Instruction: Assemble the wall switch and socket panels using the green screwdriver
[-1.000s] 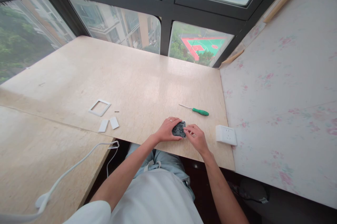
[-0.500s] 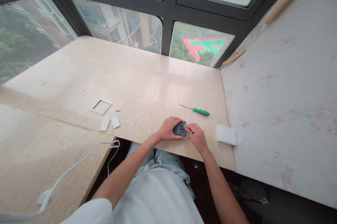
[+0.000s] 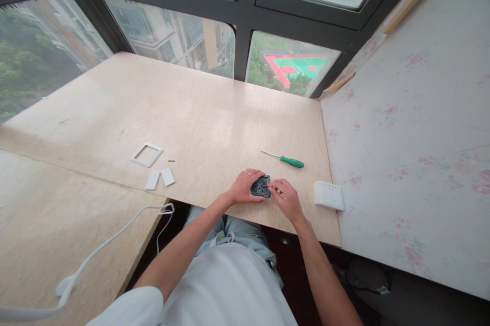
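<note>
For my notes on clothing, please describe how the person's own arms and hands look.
The left hand and right hand wear no gloves; a ring shows on the left. Both forearms are bare, with no watch visible. A short white sleeve shows on the left side; the right sleeve is unseen.

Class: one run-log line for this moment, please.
left hand: holding square grey plastic module; right hand: at its right edge; green-handled metal screwdriver: lying apart

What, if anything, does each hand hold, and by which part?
The left hand holds the dark module by its left side; whether the right hand, opposite, holds anything cannot be told.
</note>
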A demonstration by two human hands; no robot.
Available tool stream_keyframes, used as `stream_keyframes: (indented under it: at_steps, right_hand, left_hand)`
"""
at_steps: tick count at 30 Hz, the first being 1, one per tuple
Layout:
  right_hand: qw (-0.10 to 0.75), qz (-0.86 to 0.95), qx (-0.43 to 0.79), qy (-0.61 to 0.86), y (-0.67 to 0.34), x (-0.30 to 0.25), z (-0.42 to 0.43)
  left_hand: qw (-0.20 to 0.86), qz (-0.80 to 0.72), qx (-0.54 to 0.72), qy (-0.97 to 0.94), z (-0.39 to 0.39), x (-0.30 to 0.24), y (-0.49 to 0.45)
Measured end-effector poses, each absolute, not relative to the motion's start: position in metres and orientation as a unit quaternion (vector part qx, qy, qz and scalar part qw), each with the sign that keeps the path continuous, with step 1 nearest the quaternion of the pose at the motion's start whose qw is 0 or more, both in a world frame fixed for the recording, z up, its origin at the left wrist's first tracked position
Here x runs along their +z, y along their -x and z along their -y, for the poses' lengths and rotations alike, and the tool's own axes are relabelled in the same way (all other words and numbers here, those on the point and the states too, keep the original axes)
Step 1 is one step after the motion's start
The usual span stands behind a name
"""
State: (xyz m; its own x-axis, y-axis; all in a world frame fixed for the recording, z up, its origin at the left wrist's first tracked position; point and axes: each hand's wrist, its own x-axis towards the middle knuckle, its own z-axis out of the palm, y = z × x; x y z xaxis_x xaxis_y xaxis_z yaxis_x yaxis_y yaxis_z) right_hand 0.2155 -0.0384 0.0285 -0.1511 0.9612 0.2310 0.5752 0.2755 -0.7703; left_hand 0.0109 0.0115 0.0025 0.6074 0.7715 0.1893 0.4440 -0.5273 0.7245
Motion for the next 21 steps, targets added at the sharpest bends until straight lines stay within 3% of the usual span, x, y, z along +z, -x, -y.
stream_keyframes:
  at_steps: [7, 21]
  right_hand:
    - [0.380, 0.704, 0.276, 0.534, -0.221, 0.019, 0.040]
    - [0.313, 0.707, 0.404, 0.488, -0.231, 0.001, 0.031]
  left_hand:
    - [0.314, -0.360, 0.261, -0.839, -0.011, 0.002, -0.011]
    - [0.340, -0.365, 0.235, -0.834, -0.010, -0.001, 0.005]
